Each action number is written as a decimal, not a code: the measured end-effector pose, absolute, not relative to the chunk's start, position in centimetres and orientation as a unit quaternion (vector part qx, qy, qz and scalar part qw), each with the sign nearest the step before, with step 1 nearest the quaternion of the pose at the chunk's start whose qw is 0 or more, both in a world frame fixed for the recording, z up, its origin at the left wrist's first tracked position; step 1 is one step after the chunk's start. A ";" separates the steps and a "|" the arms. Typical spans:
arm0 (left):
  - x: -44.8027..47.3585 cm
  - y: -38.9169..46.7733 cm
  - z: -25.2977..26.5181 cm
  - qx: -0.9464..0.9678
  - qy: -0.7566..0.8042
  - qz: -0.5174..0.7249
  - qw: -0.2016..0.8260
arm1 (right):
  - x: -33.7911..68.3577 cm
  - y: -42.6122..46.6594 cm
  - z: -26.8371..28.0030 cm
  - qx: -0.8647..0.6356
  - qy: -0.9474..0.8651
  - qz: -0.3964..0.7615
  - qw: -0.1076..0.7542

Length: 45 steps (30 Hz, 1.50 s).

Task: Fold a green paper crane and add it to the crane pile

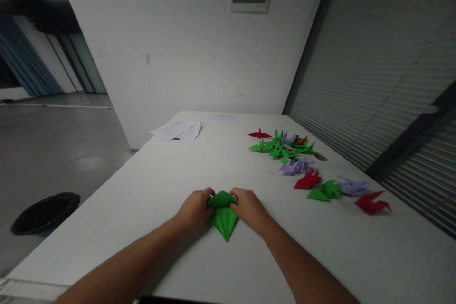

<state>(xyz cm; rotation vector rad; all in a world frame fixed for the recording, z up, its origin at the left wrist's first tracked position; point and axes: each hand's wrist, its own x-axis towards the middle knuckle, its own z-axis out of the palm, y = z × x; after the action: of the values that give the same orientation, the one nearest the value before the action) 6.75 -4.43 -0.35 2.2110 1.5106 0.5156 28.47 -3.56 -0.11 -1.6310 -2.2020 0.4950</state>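
Note:
A partly folded sheet of green origami paper (225, 221) lies on the white table in front of me, its pointed end toward me and creases running down its middle. The far part of the paper is raised and bent into a curved flap. My left hand (195, 206) grips the flap's left edge with bent fingers. At the right edge, my right hand (251, 206) pinches the same paper between thumb and fingers. Some fingertips of both hands are hidden behind the paper.
Folded paper cranes in green, red and purple form a pile (285, 147) at the right, with several more strung toward me, such as a red crane (372, 203). Printed sheets (178, 129) lie at the back left. A black-lined bin (46, 213) stands beyond the table's left edge.

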 end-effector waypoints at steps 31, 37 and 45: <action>6.0 -4.4 0.0 0.800 0.483 0.221 0.278 | 30.6 -3.1 -0.1 -0.379 -0.669 0.584 0.259; 5.9 -4.3 -0.4 0.798 0.477 0.228 0.289 | 30.2 -2.9 -0.2 -0.400 -0.726 0.499 0.252; 5.8 -4.1 -0.7 0.798 0.474 0.231 0.291 | 29.4 -3.0 0.3 -0.457 -0.758 0.411 0.218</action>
<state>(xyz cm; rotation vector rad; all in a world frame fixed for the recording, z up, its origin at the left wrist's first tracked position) 5.82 -4.12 -0.70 2.1294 1.2636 0.6169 29.40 -2.98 0.28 -1.2655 -2.0986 1.1376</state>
